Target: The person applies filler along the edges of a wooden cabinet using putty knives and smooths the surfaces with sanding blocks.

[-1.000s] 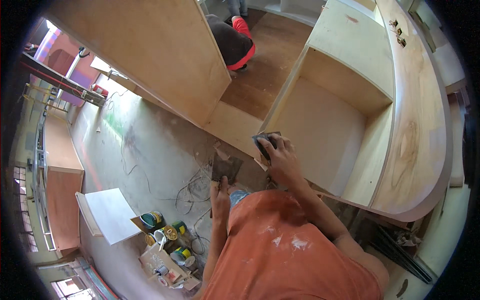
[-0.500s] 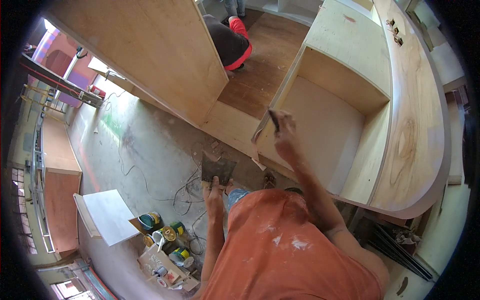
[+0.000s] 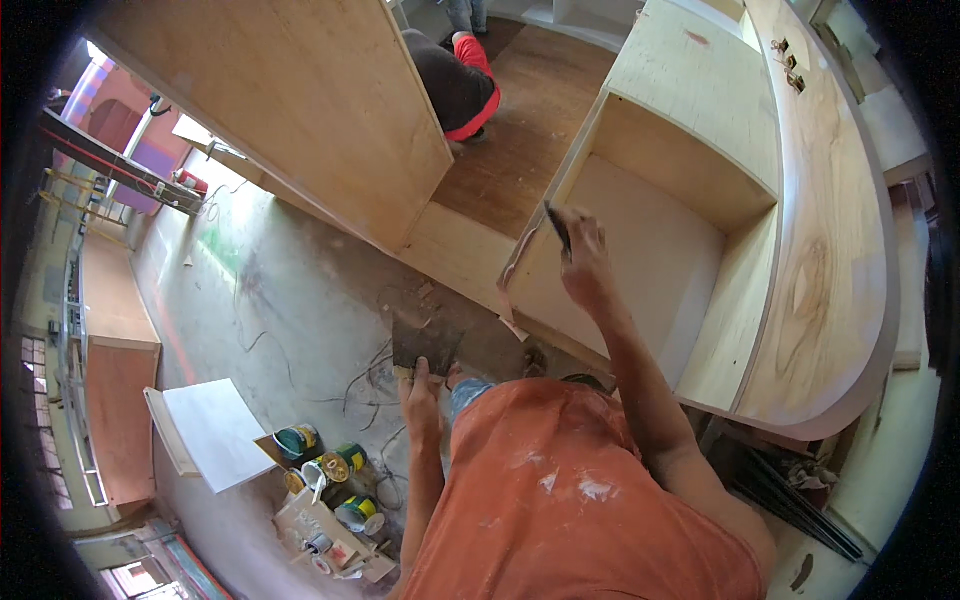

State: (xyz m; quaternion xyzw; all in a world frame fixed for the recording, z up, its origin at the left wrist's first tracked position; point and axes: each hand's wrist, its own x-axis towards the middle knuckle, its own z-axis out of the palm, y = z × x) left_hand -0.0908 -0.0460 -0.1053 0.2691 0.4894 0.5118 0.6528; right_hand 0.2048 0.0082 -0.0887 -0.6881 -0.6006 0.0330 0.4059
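Note:
In my left hand [image 3: 421,392] is a dark rectangular plate [image 3: 424,346] with a pale strip along its near edge, held low above the floor. My thumb lies over it. Closed round a small dark flat scraper [image 3: 558,228], my right hand [image 3: 588,262] is over the near-left side of an open wooden cabinet box [image 3: 735,285]. The scraper's tip is close to the box's edge; whether it touches I cannot tell. A pinkish strip [image 3: 508,283] runs along that edge, its lower end hanging off the corner.
A tall plywood panel [image 3: 300,110] stands left of the box. Beyond it, a person in black and red [image 3: 455,85] crouches. A curved wooden top [image 3: 830,260] borders the right. Paint cans [image 3: 343,462], a white board [image 3: 218,432] and cables [image 3: 375,372] lie on the floor.
My right hand with the scraper has moved slightly up and right along the box's edge. More of the pinkish strip shows there. My left hand has shifted slightly left with the plate.

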